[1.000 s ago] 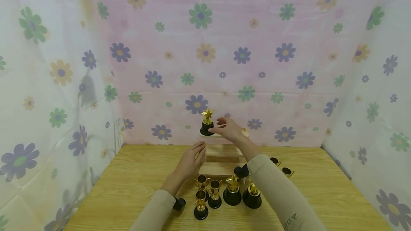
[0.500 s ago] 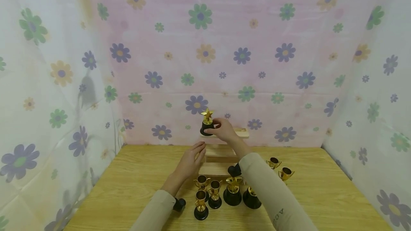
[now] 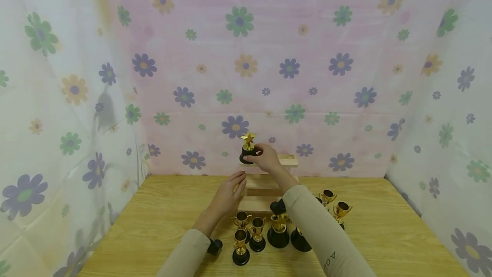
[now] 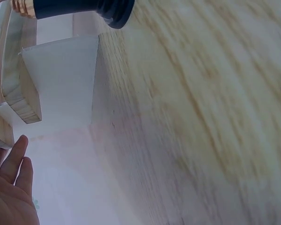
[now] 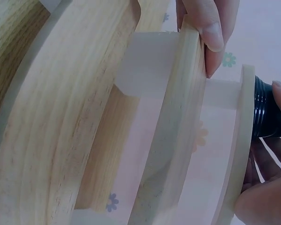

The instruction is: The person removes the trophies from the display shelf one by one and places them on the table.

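A gold star trophy point(image 3: 248, 146) with a black base stands upright at the left end of the top tier of a wooden stepped rack point(image 3: 265, 202). My right hand point(image 3: 265, 157) grips its base between thumb and fingers. In the right wrist view, the black base point(image 5: 267, 110) sits against the top board, with the right hand point(image 5: 264, 201) around it. My left hand point(image 3: 227, 193) rests its fairly straight fingers on the left end of a lower tier. Those fingers point(image 5: 213, 37) lie along the board's edge in the right wrist view. The left wrist view shows the left hand point(image 4: 14, 187) beside the board ends.
Several small gold cup trophies point(image 3: 241, 249) stand in front of the rack, beside a larger star trophy point(image 3: 278, 236). Another black-based trophy point(image 3: 301, 240) is partly under the right sleeve. More gold cups point(image 3: 341, 210) stand to the right on the wooden table point(image 3: 153, 221). Flowered cloth surrounds it.
My right hand has moved left, and its fingers have closed round the star trophy's base. The trophy and the left hand have stayed in place.
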A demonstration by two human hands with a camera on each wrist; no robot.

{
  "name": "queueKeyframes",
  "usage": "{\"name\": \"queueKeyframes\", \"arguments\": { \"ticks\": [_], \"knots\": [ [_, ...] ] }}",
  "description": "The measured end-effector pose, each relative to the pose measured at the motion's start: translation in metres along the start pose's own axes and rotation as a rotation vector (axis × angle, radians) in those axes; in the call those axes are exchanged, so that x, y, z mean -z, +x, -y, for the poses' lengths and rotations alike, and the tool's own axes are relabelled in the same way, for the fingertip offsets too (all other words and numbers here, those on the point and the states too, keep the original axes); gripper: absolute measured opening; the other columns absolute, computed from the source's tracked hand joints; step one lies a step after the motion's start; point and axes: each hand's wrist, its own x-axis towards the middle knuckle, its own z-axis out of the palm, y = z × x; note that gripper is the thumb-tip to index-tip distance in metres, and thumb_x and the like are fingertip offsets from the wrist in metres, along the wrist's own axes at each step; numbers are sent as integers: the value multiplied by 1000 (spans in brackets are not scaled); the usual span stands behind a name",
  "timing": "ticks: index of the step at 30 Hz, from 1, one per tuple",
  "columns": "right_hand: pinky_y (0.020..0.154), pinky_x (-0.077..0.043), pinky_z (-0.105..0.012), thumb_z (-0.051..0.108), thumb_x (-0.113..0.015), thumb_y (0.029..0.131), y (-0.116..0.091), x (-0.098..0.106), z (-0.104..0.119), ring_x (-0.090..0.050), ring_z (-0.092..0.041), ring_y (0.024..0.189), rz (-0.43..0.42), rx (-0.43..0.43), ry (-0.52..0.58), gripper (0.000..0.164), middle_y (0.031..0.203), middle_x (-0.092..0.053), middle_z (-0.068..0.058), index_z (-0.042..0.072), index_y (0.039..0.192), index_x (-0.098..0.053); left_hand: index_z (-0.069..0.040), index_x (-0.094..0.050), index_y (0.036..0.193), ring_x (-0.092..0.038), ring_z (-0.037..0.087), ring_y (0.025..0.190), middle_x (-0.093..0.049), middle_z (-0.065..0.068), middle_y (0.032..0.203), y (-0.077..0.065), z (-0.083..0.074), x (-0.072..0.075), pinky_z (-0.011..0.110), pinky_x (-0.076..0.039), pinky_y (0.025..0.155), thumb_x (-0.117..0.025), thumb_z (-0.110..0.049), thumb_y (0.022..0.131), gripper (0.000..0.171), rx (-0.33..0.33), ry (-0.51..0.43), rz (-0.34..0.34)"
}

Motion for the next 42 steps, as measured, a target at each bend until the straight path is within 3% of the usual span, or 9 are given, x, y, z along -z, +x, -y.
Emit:
{"name": "queueKeyframes", "arguments": {
  "ticks": [8,24,34,42],
  "knots": [
    [97,-56,-48,27,-80,92,-1,1,-1,-60,-34,120,-17,4,-28,54,132,-64,-14,3,137,-63,1,-59,142,-48,33,141,-53,15,151,0,1,1,48,-42,115,-48,-30,111,46,1,6,7],
    [98,-56,-48,33,-81,90,-11,22,4,-60,-35,121,-1,-21,-19,68,137,-61,-18,0,144,-55,-1,-58,143,-48,33,141,-53,15,151,1,-3,3,46,-42,116,-49,-28,111,44,15,17,24],
    [95,-57,-49,35,-82,89,-23,33,9,-63,-34,118,3,3,-89,63,130,-65,-17,1,138,-61,0,-58,144,-47,34,142,-52,16,152,0,-3,3,48,-41,116,-48,-28,111,44,8,8,16],
    [93,-57,-48,35,-83,88,-30,40,9,-66,-32,109,-26,-11,-82,59,121,-69,-15,2,133,-64,0,-56,145,-46,33,143,-50,15,153,0,-4,3,47,-41,116,-47,-28,112,45,21,9,35]
  ]
}}
